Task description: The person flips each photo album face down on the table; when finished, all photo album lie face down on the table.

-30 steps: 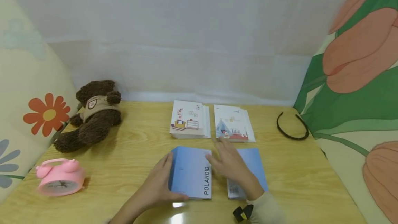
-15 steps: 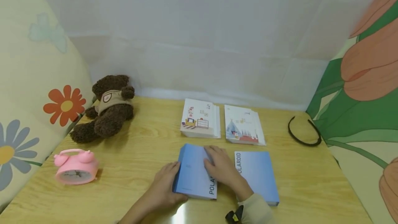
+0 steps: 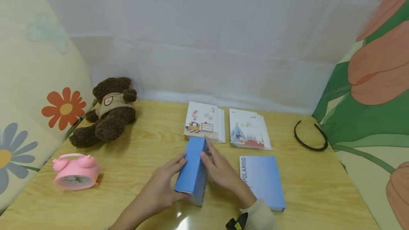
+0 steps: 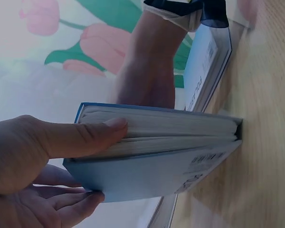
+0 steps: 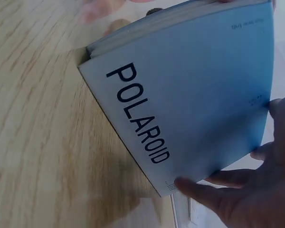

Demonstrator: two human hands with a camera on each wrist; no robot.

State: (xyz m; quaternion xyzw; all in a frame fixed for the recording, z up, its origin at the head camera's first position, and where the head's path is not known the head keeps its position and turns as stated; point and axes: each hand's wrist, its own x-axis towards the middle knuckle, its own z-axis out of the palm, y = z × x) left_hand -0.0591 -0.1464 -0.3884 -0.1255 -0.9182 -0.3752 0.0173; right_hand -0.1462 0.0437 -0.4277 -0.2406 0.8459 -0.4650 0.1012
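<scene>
A thick blue photo album (image 3: pixel 191 168) marked POLAROID stands on edge on the table, its spine facing up. My left hand (image 3: pixel 159 185) grips it from the left; in the left wrist view the thumb lies across the page edges of the album (image 4: pixel 137 175) and the fingers are at its cover. My right hand (image 3: pixel 222 173) holds it from the right, thumb near the spine's edge. In the right wrist view its fingertips rest on the lettered cover (image 5: pixel 190 95). A second blue POLAROID album (image 3: pixel 263 182) lies flat to the right of my right hand.
Behind the album are two stacks of white illustrated booklets, a left stack (image 3: pixel 202 121) and a right stack (image 3: pixel 249 129). A black headband (image 3: pixel 310 144) lies at the right. At the left are a brown teddy bear (image 3: pixel 110 116) and a pink alarm clock (image 3: pixel 76 173).
The album between my hands was lying cover up. It has been tilted up onto its edge, spine on top. My right hand has come away from the second album onto this one.
</scene>
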